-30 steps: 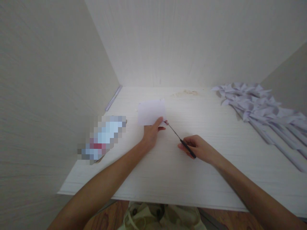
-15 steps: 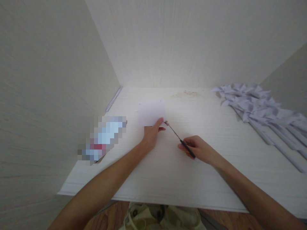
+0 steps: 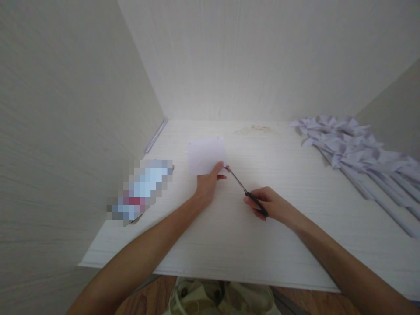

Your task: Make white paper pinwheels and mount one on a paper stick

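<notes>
My left hand (image 3: 208, 186) grips a small white sheet of paper (image 3: 205, 153) by its lower right corner, thumb on top and fingers beneath. Black-handled scissors (image 3: 254, 201) are in my right hand (image 3: 267, 202), its fingers wrapped about the handles. The thin metal blades point up and left, with their tips at the paper's lower right corner beside my left thumb. Whether the blades have paper between them I cannot tell.
Several folded white paper pieces on rolled paper stems (image 3: 351, 144) lie in a pile on the right. A blurred-out phone-like object (image 3: 144, 190) rests at the left. Thin paper strips (image 3: 156, 135) lie along the left wall. Walls enclose the white table (image 3: 210, 245) at back and sides.
The scissors' handles have tilted slightly and the blades show a little wider. The paper has shifted very slightly left. My left hand stays almost in place.
</notes>
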The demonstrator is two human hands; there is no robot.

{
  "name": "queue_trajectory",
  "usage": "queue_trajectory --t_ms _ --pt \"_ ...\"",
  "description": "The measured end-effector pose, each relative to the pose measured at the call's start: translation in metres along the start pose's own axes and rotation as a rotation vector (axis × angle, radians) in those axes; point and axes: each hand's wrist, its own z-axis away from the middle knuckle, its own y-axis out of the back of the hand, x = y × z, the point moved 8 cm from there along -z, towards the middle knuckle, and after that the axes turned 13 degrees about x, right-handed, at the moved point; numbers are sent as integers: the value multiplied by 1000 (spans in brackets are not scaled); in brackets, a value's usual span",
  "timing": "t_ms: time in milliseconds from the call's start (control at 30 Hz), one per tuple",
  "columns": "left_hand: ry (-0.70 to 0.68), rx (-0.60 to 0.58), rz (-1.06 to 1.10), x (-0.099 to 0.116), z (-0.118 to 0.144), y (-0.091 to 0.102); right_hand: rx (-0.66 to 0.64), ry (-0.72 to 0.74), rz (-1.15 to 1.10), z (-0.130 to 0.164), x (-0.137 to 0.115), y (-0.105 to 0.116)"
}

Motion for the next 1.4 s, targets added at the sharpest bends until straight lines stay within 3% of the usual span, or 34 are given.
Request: queue_trajectory --t_ms 200,1400 --pt "28 79 30 -3 2 4 -13 -24 -39 0 -1 -4" --pt "31 63 8 -3 1 3 14 -24 -30 -1 -2 -2"
